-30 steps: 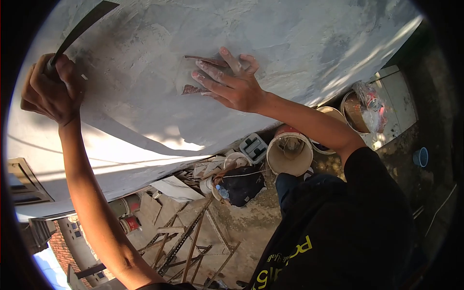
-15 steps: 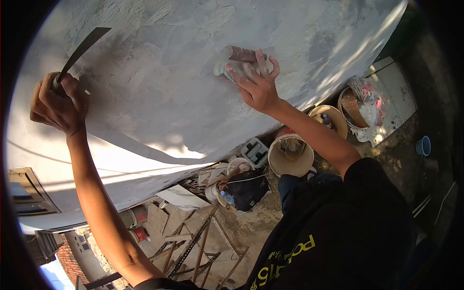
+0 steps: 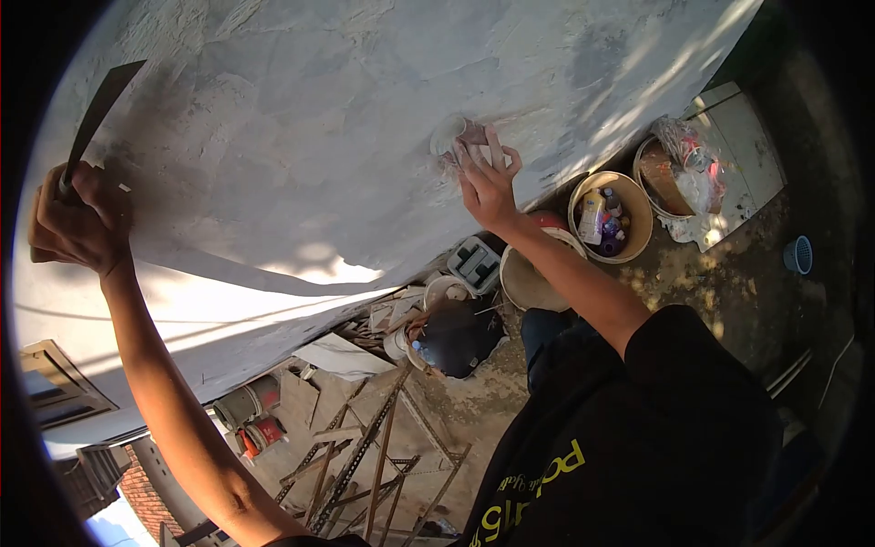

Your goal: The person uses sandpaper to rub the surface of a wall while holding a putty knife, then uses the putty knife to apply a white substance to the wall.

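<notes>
You're pressing a sanding pad [image 3: 453, 139] against the grey wall [image 3: 346, 109].
Right hand [image 3: 488, 187] fingers holding pad at 12 o'clock; left hand [image 3: 75, 223] fingers gripping scraper [image 3: 96, 114] at 9.

A worn piece of sandpaper [image 3: 460, 141], reddish-brown on its backing and dusted pale grey, lies pressed flat against the grey skim-coated wall [image 3: 346, 118], partly folded under the fingers of the right hand [image 3: 488, 187]. One pale, rounded corner curls out to the upper left of the fingertips. A flat metal scraper blade [image 3: 96, 114], dark and thin, rises at a slant from the closed fist of the left hand [image 3: 73, 223], its broad end tilted up and right, close to the wall's shaded surface.
</notes>
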The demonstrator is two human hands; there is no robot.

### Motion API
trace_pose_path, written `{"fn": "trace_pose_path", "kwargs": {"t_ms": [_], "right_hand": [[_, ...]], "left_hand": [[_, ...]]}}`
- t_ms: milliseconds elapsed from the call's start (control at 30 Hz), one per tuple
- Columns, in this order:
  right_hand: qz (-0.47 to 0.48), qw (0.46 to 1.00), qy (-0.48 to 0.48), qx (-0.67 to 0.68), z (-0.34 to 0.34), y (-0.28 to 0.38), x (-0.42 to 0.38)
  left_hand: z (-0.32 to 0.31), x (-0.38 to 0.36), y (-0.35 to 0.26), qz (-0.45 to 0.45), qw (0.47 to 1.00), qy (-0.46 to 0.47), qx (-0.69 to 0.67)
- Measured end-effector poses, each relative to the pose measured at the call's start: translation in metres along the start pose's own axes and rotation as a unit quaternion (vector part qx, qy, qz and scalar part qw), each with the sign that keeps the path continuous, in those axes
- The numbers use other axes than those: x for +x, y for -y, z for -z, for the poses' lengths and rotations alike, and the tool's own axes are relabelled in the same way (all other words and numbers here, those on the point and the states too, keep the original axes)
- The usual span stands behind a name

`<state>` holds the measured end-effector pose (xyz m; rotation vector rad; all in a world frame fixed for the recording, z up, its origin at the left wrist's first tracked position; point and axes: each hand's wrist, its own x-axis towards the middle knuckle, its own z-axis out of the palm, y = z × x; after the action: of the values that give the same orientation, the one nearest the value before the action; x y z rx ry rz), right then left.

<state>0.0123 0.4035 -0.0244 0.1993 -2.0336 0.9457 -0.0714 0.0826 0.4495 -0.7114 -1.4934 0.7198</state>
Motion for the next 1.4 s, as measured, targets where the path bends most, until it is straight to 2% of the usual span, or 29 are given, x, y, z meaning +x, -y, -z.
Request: {"fn": "trace_pose_path", "kwargs": {"t_ms": [133, 233, 367, 433, 533, 667, 700, 800, 900, 1033, 1133, 1267, 1367, 1400], "right_hand": [[-0.043, 0.996, -0.075, 0.010, 0.011, 0.002, 0.010], [-0.028, 0.990, -0.141, 0.001, 0.023, 0.007, 0.051], [-0.008, 0.986, -0.151, 0.068, 0.014, -0.004, 0.026], [-0.031, 0.985, -0.141, 0.092, 0.020, -0.006, 0.018], [-0.114, 0.974, -0.145, 0.130, 0.036, -0.003, 0.031], [-0.113, 0.979, -0.136, 0.100, 0.021, 0.004, 0.039], [-0.085, 0.980, -0.152, 0.097, 0.011, 0.013, 0.034], [-0.063, 0.987, -0.051, 0.135, -0.007, 0.038, 0.008], [-0.088, 0.978, -0.044, 0.185, -0.004, 0.029, 0.008], [-0.112, 0.979, -0.075, 0.151, 0.016, 0.031, 0.039], [-0.106, 0.979, 0.017, 0.175, -0.011, 0.033, 0.003], [-0.151, 0.968, 0.063, 0.189, -0.024, 0.032, -0.024], [-0.146, 0.968, 0.000, 0.205, -0.016, 0.045, -0.001], [-0.164, 0.964, 0.011, 0.208, -0.016, 0.043, -0.003]], "left_hand": [[0.002, -0.002, 0.003, 0.018, 0.999, 0.024, -0.020], [0.003, -0.001, 0.000, 0.006, 1.000, 0.012, -0.009], [0.010, 0.007, -0.006, -0.012, 1.000, -0.005, 0.003], [0.009, 0.010, -0.011, -0.017, 1.000, -0.009, 0.001], [0.009, 0.014, -0.017, -0.017, 1.000, -0.016, -0.002], [0.007, 0.017, -0.021, -0.019, 1.000, -0.021, 0.000], [0.007, 0.016, -0.021, -0.018, 1.000, -0.022, -0.001], [0.010, 0.018, -0.024, -0.015, 1.000, -0.025, 0.002], [0.014, 0.023, -0.029, -0.016, 0.999, -0.034, 0.005], [0.014, 0.027, -0.036, -0.011, 0.999, -0.033, 0.006], [0.016, 0.030, -0.037, -0.012, 0.999, -0.033, 0.010], [0.020, 0.034, -0.042, -0.011, 0.999, -0.033, 0.019], [0.022, 0.038, -0.049, 0.002, 0.999, -0.022, 0.024], [0.023, 0.041, -0.052, 0.014, 0.999, -0.013, 0.033]]}}
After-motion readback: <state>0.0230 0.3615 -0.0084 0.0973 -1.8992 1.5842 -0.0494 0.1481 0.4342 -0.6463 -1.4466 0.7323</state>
